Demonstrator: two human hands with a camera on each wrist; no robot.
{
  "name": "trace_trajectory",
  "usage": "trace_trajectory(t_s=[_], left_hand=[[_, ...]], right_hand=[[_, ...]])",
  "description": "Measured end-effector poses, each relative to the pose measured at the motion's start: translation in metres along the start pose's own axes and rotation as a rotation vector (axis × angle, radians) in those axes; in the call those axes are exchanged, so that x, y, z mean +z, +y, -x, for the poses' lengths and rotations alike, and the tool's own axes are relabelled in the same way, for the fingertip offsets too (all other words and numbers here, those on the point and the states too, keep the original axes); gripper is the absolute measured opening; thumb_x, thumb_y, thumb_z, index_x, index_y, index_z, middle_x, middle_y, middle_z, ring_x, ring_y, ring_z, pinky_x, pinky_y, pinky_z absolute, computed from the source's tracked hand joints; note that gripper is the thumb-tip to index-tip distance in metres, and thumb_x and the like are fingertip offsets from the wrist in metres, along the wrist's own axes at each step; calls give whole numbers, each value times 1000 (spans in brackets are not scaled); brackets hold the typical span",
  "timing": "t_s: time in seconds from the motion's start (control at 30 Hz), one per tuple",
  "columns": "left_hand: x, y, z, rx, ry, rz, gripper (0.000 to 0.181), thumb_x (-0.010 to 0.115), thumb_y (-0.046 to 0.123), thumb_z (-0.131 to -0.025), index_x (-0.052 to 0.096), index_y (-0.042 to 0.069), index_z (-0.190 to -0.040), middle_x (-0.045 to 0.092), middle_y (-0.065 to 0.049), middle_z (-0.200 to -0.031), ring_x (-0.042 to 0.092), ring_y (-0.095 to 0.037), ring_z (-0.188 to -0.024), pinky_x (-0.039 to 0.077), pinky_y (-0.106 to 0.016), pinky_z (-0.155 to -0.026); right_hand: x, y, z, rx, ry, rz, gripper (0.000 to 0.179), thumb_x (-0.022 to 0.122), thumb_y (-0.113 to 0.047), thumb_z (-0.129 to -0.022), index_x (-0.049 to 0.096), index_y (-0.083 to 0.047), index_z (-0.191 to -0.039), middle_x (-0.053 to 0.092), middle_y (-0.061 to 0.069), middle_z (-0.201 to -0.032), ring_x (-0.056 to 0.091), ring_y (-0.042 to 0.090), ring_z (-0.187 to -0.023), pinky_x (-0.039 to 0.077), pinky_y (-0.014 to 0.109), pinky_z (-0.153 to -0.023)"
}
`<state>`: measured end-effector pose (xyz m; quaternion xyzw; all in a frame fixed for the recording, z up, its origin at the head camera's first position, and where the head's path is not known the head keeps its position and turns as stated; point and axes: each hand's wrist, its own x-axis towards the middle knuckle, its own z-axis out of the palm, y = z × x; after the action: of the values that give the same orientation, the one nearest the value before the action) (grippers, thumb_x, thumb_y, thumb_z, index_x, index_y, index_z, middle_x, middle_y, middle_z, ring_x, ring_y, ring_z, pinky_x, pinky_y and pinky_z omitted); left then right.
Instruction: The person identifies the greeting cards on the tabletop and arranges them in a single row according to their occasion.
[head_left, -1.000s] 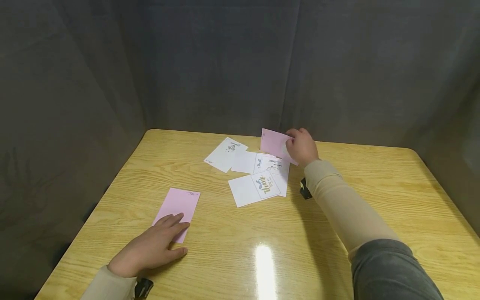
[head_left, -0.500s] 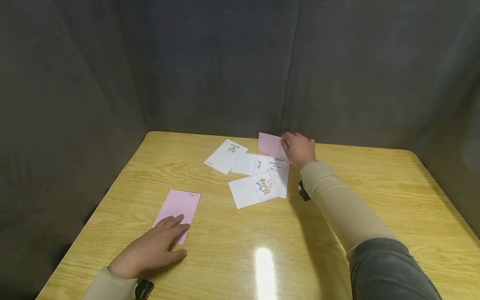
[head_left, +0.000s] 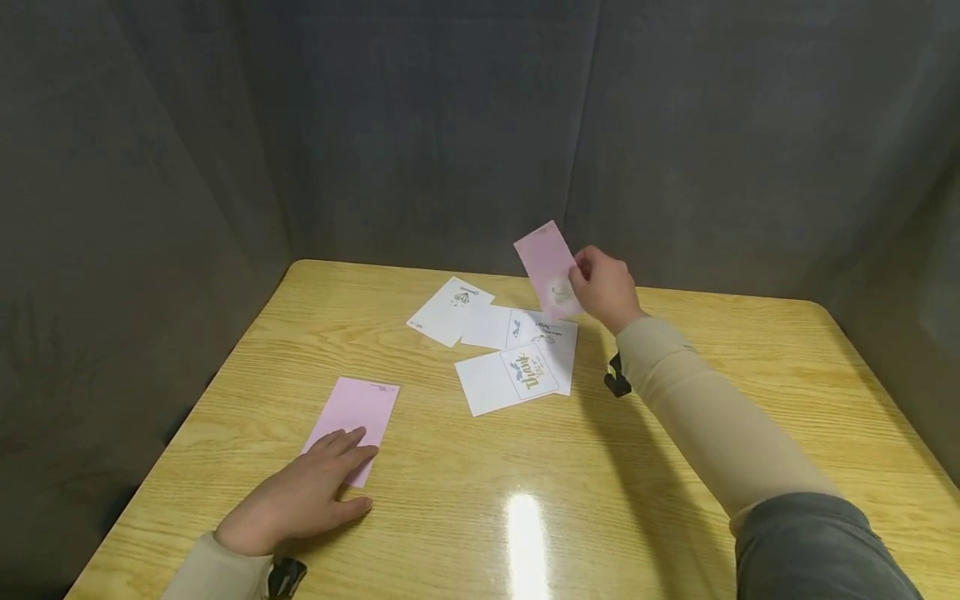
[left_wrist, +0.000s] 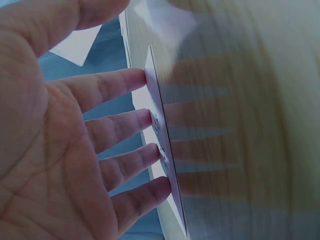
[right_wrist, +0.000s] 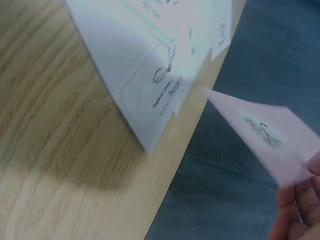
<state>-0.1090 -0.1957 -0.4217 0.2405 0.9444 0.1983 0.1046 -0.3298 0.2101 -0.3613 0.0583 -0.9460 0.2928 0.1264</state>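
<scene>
My right hand [head_left: 609,287] pinches a pink card [head_left: 546,262] by its right edge and holds it up, tilted, over the far side of the table. A small printed design shows on that card in the right wrist view. At the near left, my left hand [head_left: 303,496] lies with fingers spread on a second pink card [head_left: 363,408]. In the left wrist view, the straight fingertips [left_wrist: 160,186] touch this card, which lies flat. Beneath the raised card are several white printed cards, among them a "Thank you" card [head_left: 483,383], partly overlapping one another.
The wooden table [head_left: 450,533] carries a bright light reflection near its front. A white card with a small drawing [head_left: 442,308] lies at the left of the white group. Dark grey cloth [head_left: 435,125] hangs behind the table and along both sides.
My right hand has lifted the pink card off the white cards and turned it more upright. The left hand and the card under it have stayed put.
</scene>
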Motion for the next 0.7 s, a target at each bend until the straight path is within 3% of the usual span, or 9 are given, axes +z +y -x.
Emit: trace_trajectory(t_s=[0.13, 0.4, 0.6, 0.7], left_hand=[[0, 0, -1, -9, -17, 11, 65, 77, 35, -91, 58, 2, -143, 42, -27, -155, 38, -49, -143, 36, -63, -112], [-2, -1, -3, -10, -18, 1, 64, 77, 37, -90, 60, 2, -141, 45, -27, -154, 39, -48, -142, 36, -62, -112], [-4, 1, -4, -6, -29, 3, 64, 77, 37, -91, 60, 1, -141, 45, -27, -154, 40, -48, -142, 36, -62, -112], [-5, 2, -5, -6, -37, -2, 64, 77, 37, -91, 60, 1, -141, 45, -26, -154, 40, -47, -142, 37, -61, -112]], right_hand=[[-2, -2, 6, 64, -28, -94, 21, 53, -19, -104, 59, 1, -110, 62, 17, -96, 56, 29, -83, 47, 39, -70], [2, -10, 22, 109, -108, -271, 26, 54, -23, -107, 63, 1, -109, 63, 16, -99, 56, 25, -85, 48, 30, -67], [2, -15, 36, 203, -211, -412, 26, 55, -20, -106, 61, 4, -115, 60, 15, -106, 55, 26, -94, 48, 27, -73], [3, -17, 43, 263, -280, -538, 20, 57, -17, -106, 57, 2, -114, 60, 14, -108, 57, 27, -99, 49, 33, -82]])
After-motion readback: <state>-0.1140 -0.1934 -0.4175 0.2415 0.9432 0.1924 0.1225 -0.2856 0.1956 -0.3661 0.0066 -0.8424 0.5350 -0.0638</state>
